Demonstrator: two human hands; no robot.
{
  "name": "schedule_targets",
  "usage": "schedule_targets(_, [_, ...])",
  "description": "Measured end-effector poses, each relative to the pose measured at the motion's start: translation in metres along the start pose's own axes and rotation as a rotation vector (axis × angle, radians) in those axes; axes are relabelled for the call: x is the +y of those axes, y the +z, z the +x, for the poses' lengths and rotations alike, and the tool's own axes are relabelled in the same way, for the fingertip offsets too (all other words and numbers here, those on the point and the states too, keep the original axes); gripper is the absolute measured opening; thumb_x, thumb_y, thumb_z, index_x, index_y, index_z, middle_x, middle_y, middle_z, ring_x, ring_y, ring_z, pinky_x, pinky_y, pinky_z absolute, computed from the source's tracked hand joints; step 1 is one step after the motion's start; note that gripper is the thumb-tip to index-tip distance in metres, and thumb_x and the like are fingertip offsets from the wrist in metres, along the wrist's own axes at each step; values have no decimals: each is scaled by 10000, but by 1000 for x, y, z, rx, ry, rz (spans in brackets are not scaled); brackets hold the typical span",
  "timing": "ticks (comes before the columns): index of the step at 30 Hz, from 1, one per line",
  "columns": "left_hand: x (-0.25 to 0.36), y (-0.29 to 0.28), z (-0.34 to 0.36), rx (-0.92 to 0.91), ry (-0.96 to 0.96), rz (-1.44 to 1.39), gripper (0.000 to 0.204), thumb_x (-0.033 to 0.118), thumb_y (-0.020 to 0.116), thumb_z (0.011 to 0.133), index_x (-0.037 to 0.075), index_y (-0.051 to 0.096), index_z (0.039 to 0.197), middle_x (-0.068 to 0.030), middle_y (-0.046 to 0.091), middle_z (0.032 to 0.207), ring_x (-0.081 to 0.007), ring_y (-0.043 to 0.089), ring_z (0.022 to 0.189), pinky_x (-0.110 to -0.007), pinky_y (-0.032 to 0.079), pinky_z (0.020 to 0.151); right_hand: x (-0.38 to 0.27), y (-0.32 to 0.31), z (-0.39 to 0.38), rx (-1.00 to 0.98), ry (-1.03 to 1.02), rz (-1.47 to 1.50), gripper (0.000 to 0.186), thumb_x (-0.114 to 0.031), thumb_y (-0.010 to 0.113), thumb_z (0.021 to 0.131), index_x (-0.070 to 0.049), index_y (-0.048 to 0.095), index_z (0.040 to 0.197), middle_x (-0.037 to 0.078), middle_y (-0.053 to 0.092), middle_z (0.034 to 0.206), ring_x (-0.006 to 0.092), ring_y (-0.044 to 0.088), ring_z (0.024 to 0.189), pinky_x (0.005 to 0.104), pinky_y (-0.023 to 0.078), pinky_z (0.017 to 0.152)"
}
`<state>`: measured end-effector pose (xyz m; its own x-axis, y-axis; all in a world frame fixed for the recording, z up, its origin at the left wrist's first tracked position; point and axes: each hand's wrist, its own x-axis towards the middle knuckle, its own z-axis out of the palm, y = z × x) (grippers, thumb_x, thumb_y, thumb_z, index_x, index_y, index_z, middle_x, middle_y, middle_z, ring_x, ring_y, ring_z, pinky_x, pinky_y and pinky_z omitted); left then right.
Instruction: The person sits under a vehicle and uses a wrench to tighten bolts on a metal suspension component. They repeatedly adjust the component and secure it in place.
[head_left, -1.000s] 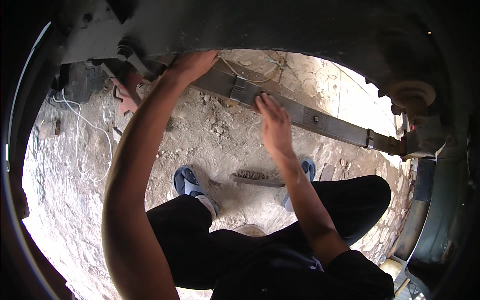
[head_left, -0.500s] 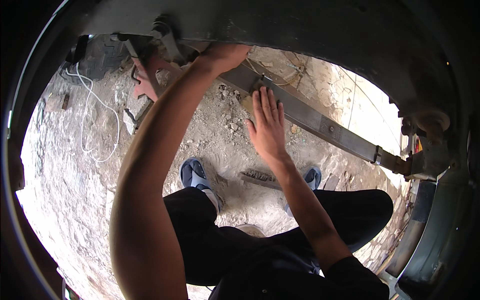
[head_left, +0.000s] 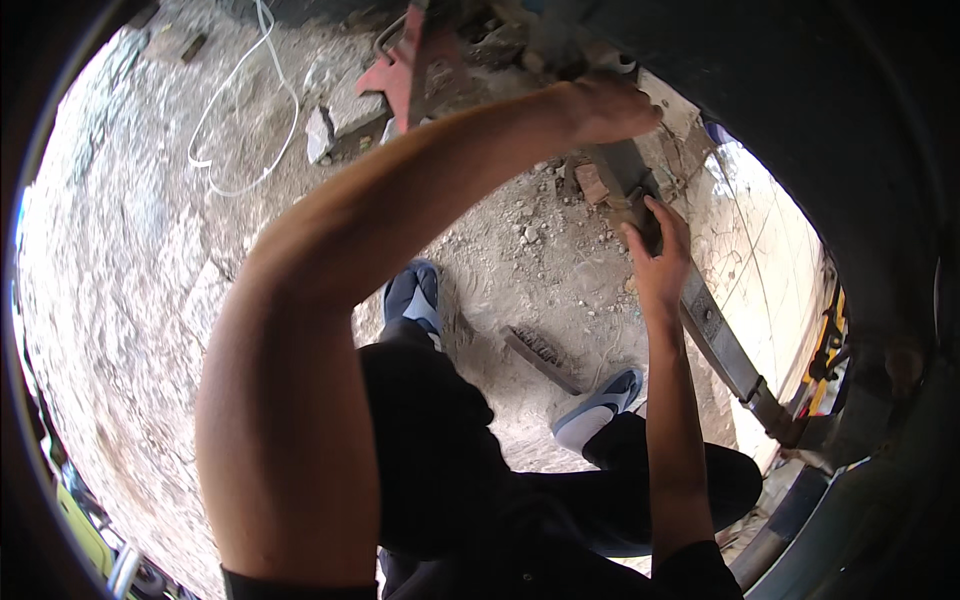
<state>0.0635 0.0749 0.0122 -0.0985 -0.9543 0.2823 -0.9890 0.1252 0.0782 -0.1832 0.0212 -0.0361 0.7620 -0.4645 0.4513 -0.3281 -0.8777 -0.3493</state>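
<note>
My left hand (head_left: 615, 110) reaches up beside the dark metal underside of what looks like a vehicle (head_left: 800, 80), near the upper end of a long flat steel bar (head_left: 710, 320); its fingers are bent and smeared, and whatever they touch is hidden. Lower down, my right hand (head_left: 660, 250) grips that bar, thumb on one side and fingers on the other. The bar slopes down to the right, where a clamp (head_left: 755, 390) sits near its end.
A red metal stand (head_left: 400, 90) and broken concrete (head_left: 350, 115) lie at the top, with a white cord (head_left: 197, 161) to the left. A dusty brush (head_left: 540, 355) rests on the dirt ground (head_left: 140, 280) between my sandalled feet (head_left: 410, 295). Yellow objects (head_left: 828, 345) show at far right.
The view has swung, so the bar runs more steeply and sits further right. My right hand went from flattened fingers to gripping the bar. My left forearm now angles more across the picture.
</note>
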Motion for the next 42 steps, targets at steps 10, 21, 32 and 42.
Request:
schedule_targets(10, [1, 17, -2, 65, -148, -220, 227, 104, 570, 877, 34, 600, 1091, -159, 701, 1015, -332, 687, 984, -421, 560, 840, 14, 13, 8, 46, -189, -64, 469, -209, 878, 675, -138, 673, 1091, 44, 601, 1145, 276, 550, 1074, 431, 457, 922])
schedule_targets(21, [-9, 25, 6, 121, -92, -107, 204, 230, 574, 940, 79, 562, 1076, -164, 695, 906, -361, 680, 882, -476, 542, 803, -7, 22, 17, 96, -14, -54, 474, -287, 890, 651, -134, 627, 1014, 51, 613, 1112, 263, 548, 1062, 451, 401, 943])
schedule_targets(32, [-3, 26, -1, 139, -114, -53, 268, 265, 588, 943, 97, 596, 1152, -120, 693, 1057, -317, 682, 968, -427, 549, 857, 3, 21, 16, -23, -30, -46, 762, -331, 849, 718, -116, 486, 1353, 101, 496, 1402, 313, 493, 1259, 489, 387, 1038])
schedule_targets(42, [-4, 23, 7, -12, -139, 42, 256, 276, 549, 958, 106, 603, 1142, -112, 701, 1030, -319, 683, 956, -431, 541, 858, 7, 15, 25, -80, -35, -38, 730, -384, 835, 726, -133, 505, 1327, 95, 520, 1354, 310, 521, 1223, 480, 409, 1025])
